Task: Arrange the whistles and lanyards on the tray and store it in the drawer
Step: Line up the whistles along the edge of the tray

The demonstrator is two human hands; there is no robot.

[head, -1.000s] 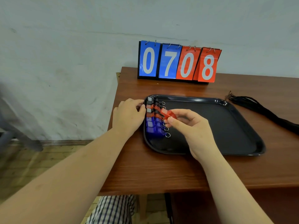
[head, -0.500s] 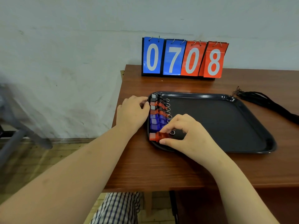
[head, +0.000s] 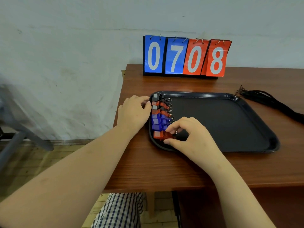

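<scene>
From the head camera, a black tray [head: 230, 96] lay flat on the brown wooden desk [head: 164, 170], its long side running left to right. Along the tray's left edge, inside the rim, a row of whistles [head: 158, 112] lay side by side and touching, mouthpieces toward the rim and small metal key rings [head: 171, 112] toward the tray's middle. From the far end the row read black, red, black, red, then blue ones, which looked like 3. The rest of the tray floor was bare.

At the near end of that row, just beside the last blue whistle, sat 1 more red whistle [head: 160, 135], also inside the tray. The right hand [head: 195, 139] was clamped on it, thumb on the near side and curled fingers on the far side, pinching its ring end. I could not tell whether the whistle rested on the tray floor or was held just above it.

The left hand [head: 133, 112] rested on the desk against the tray's left rim, fingers loosely bent, fingertips touching the rim by the 2 farthest whistles and gripping nothing.

A bundle of black lanyards [head: 269, 101] lay on the desk outside the tray, just beyond its far right corner, trailing off to the right.

Behind the tray, against the wall, stood a flip scoreboard [head: 185, 57] showing 0 7 in blue and 0 8 in red.
</scene>
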